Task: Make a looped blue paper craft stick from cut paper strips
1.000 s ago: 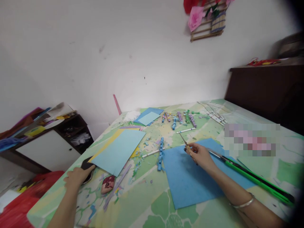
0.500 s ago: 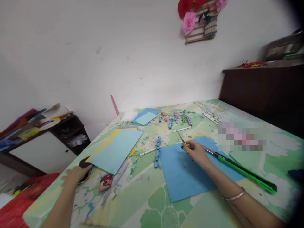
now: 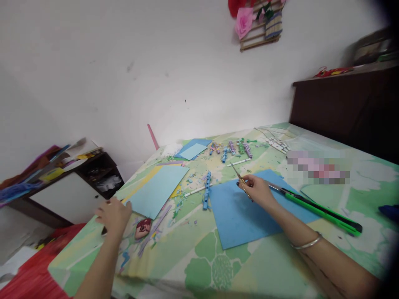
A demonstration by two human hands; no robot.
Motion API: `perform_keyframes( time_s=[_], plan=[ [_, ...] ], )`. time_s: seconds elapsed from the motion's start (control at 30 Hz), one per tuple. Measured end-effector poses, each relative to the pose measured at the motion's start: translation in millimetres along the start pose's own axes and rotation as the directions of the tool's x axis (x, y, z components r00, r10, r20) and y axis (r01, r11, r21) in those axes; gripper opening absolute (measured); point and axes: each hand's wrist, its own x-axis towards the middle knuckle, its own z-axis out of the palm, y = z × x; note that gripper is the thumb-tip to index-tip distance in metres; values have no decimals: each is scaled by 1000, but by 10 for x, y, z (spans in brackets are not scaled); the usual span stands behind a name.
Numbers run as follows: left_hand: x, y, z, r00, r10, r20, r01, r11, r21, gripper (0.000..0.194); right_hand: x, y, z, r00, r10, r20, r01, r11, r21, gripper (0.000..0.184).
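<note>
My right hand (image 3: 257, 191) holds a small pair of gold-handled scissors (image 3: 237, 171) above a blue sheet of paper (image 3: 246, 222), the blades pointing away. My left hand (image 3: 115, 214) is open, its fingers spread at the near corner of a light blue sheet (image 3: 162, 187) that lies over yellow paper. A dark phone beneath this hand is mostly hidden, so whether they touch is unclear. Between the sheets lie a blue paper roll with dark spots (image 3: 206, 191) and a white stick (image 3: 193, 191). Beside the blue sheet rests a green utility knife (image 3: 321, 211).
A maroon and pink case (image 3: 143, 228), a purple strip (image 3: 156, 229) and paper scraps lie near my left arm. Farther back are several decorated rolls (image 3: 231, 148), another white stick (image 3: 238, 162) and more blue paper (image 3: 192, 148). A dark cabinet (image 3: 343, 110) stands right.
My left hand has lifted from the dark phone and shifted right toward the light blue sheet's corner, its fingers spreading. My right hand still holds the scissors. The camera view has shifted slightly.
</note>
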Motion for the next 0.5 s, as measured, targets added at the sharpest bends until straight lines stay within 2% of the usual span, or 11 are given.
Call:
perform_keyframes(
  time_s=[0.03, 0.07, 0.1, 0.17, 0.27, 0.37, 0.43, 0.5],
  plan=[
    [-114, 194, -39, 995, 95, 6, -94, 992, -84, 50, -7, -6, 7, 1000, -4, -2, 4, 1000, -12, 23],
    [-235, 409, -66, 968, 226, 108, -199, 957, -212, 44, -14, -12, 13, 1000, -9, -5, 9, 1000, -25, 22],
    [-358, 637, -78, 913, 336, 232, -244, 904, -351, 39, -22, -19, 17, 1000, -15, -10, 14, 999, -38, 21],
    [-589, 1092, -58, 827, 448, 339, -275, 849, -452, 27, -42, -35, 13, 999, -25, -25, 23, 997, -68, 21],
    [-830, 1654, 45, 717, 527, 456, -247, 804, -540, 22, -74, -64, -22, 998, -42, -49, 37, 993, -112, 21],
    [-932, 1978, 147, 663, 518, 540, -171, 807, -565, 23, -96, -88, -68, 996, -68, -58, 59, 987, -148, 21],
    [-956, 2061, 198, 627, 506, 592, -108, 809, -577, 25, -102, -98, -84, 995, -87, -49, 77, 983, -166, 22],
    [-964, 2062, 241, 610, 505, 611, -41, 790, -611, 26, -110, -109, -81, 994, -103, -28, 97, 980, -176, 23]
  ],
)
